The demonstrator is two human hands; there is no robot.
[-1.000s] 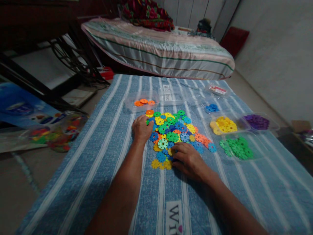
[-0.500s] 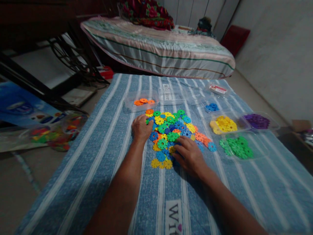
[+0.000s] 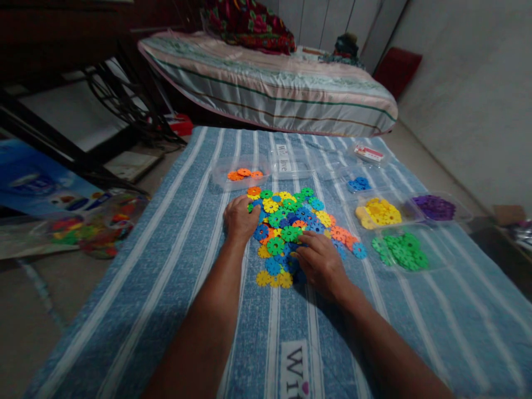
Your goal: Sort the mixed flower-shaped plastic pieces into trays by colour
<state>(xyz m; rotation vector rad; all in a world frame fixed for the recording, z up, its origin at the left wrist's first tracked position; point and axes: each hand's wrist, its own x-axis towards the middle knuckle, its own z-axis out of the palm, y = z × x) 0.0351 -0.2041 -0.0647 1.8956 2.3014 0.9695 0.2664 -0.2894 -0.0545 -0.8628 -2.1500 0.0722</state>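
A loose pile of flower-shaped plastic discs (image 3: pixel 286 213) in green, yellow, blue and orange lies on the striped cloth. My left hand (image 3: pixel 242 219) rests at the pile's left edge, fingers curled and thumb against a blue disc (image 3: pixel 256 205); what lies inside its grip is hidden. At the right side of the pile is my right hand (image 3: pixel 322 259), palm down, thumb and fingers apart. Its fingertips touch a green disc (image 3: pixel 290 233), and the thumb is over darker blue discs lower in the pile.
Clear plastic boxes hold orange discs (image 3: pixel 244 174), blue discs (image 3: pixel 359 184), yellow discs (image 3: pixel 379 212), purple discs (image 3: pixel 434 206) and green discs (image 3: pixel 403 250). A small red-and-white packet (image 3: pixel 368 153) lies at the back right. Beyond the table stands a bed (image 3: pixel 274 94); bags of colourful pieces (image 3: pixel 112 224) sit at left.
The green disc at my right fingertips has shifted slightly left. A yellow disc by my right thumb is now mostly covered. My left hand stays in place.
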